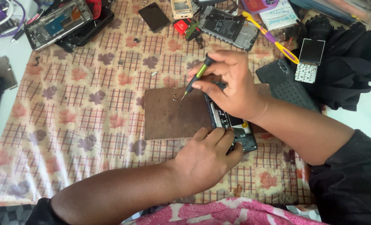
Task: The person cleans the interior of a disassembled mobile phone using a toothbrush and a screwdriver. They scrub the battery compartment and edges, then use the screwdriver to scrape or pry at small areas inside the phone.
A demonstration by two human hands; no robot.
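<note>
Your right hand (231, 89) is pronated, wrist bent, its fingers (212, 68) pinched tightly together. Your left hand (204, 160) lies palm down, fingers (218, 135) curled forward. Both forearms are bare and converge at centre.

Right hand (231, 85) gripping screwdriver (197, 77), left hand (206, 156) steadying opened phone (231, 125)

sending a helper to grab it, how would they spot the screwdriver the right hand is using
Start at the brown board in the middle of the patterned cloth. Above its top edge the right hand pinches a thin screwdriver, tip down on the board. Its green-and-black handle sets it apart from the yellow-and-purple tool further back.
</note>
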